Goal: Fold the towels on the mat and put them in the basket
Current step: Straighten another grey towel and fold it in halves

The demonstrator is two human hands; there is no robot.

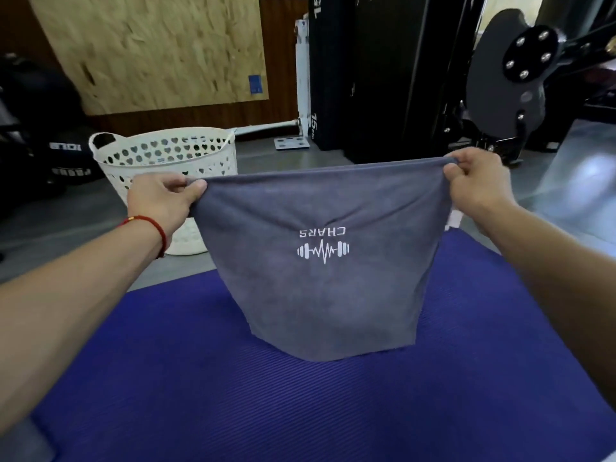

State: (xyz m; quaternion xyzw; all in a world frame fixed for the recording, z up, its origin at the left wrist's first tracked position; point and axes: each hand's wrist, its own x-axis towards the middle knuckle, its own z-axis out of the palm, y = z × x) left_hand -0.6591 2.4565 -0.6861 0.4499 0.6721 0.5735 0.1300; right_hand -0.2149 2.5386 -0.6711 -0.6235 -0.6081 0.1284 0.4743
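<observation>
**A:** ok so where's the towel (320,278) at right now?

**B:** Up in the air, held out over the mat (233,395). Left hand (163,198) pinches the top left corner, thumb and curled fingers closed tight on the fabric. Right hand (476,185) does the same on the top right corner. Top edge is stretched between them, sagging a little in the middle.

**A:** which way is it running?

**B:** The held edge goes left to right, slightly higher on the right side. The rest hangs straight down from it, narrowing toward the bottom. The logo (322,246) reads upside down from the wearer's view, text above the dumbbell mark, so its top points down toward the mat.

**A:** bottom edge touching the mat?

**B:** Honestly can't tell, the wide lens makes it look like it's just brushing or barely above. Might be doubled over too, hard to say from this angle.

**A:** and the basket (166,168)?

**B:** White, heart-shaped holes, standing upright on the floor (283,158) off the mat's far left corner, partly behind the left hand. Couldn't see anything inside it. Red string bracelet (156,228) on the left wrist, gym machine (500,78) behind on the right.
</observation>
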